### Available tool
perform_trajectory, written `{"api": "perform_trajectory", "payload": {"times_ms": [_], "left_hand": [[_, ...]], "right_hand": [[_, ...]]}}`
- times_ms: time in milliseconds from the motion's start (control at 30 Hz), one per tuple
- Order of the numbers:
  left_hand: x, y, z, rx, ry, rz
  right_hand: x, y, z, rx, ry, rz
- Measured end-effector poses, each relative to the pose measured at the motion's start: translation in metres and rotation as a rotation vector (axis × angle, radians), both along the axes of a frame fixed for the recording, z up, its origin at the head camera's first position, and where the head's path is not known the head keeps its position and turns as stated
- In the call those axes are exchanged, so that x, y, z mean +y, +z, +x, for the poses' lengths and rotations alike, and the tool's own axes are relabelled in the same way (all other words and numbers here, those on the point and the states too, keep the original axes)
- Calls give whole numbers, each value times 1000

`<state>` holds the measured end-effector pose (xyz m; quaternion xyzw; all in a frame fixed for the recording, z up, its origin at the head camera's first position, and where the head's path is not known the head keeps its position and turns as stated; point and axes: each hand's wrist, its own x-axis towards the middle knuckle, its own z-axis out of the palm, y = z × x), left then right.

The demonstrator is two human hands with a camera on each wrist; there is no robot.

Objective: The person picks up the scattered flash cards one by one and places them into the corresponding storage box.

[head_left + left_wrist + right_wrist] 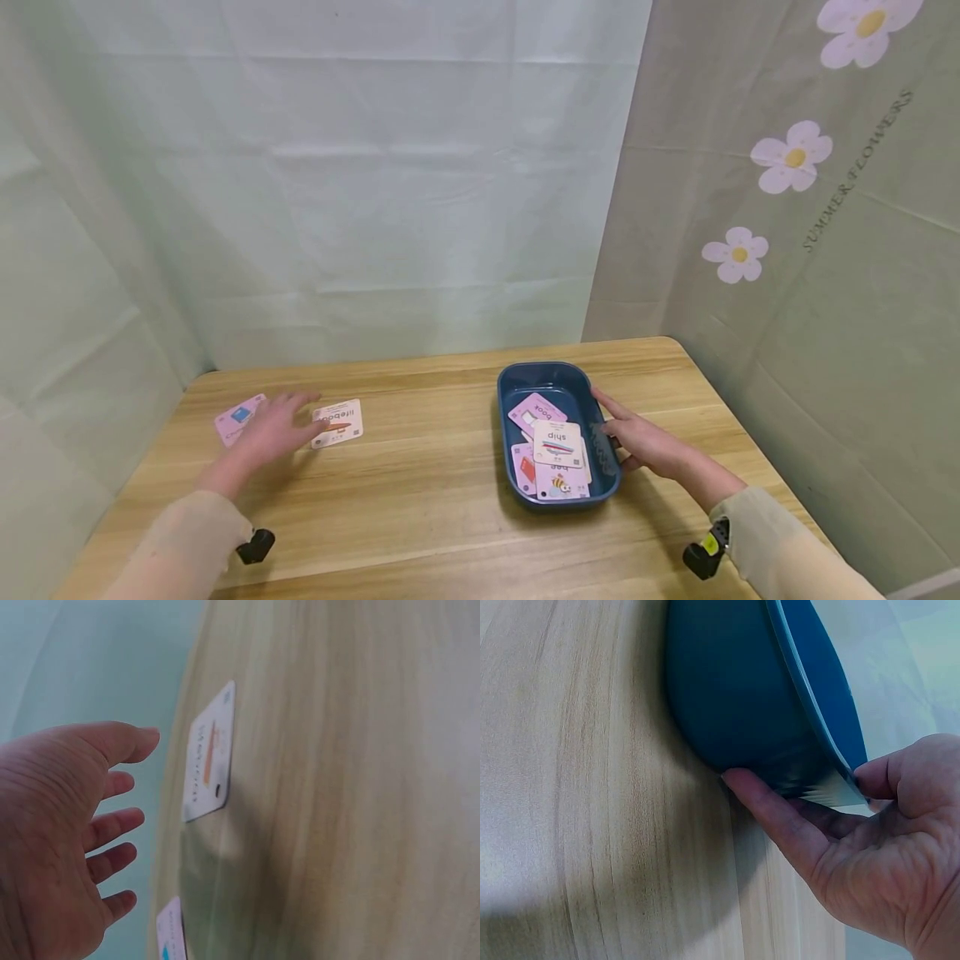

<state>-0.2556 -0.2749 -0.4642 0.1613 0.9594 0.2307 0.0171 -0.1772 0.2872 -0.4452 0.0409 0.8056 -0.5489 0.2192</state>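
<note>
My left hand point(273, 432) hovers over the left part of the table, fingers spread and holding nothing. Just beyond its thumb lies a white lifeboat card point(343, 423), partly covered by the hand in the head view; the left wrist view shows a gap between them. A purple card with a blue picture point(238, 417) is on the other side of that hand, partly hidden. On the right, my right hand point(648, 446) holds the side of a dark blue box point(576, 398), digits at the rim and lower outer wall point(727, 690). Inside, a ship card point(557, 443) overlaps several others.
The cards under it include a purple book card point(534, 410) and a bee card point(561, 483). The wooden table point(420, 492) ends at a pale curtain point(390, 208) behind, with a flowered curtain point(795, 333) along the right side.
</note>
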Motion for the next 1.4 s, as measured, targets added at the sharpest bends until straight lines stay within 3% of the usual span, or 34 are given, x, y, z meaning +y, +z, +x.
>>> {"api": "perform_trajectory", "payload": {"times_ms": [633,967,1400], "left_hand": [[-2,-19,-1,-24,22,-95],[-5,-19,-1,-78,62,-94],[-9,-30,-7,-82,68,-102]], "right_hand": [[0,-1,0,1,-32,8],[0,-2,-1,3,-31,13],[0,0,-1,8,-15,19]]}}
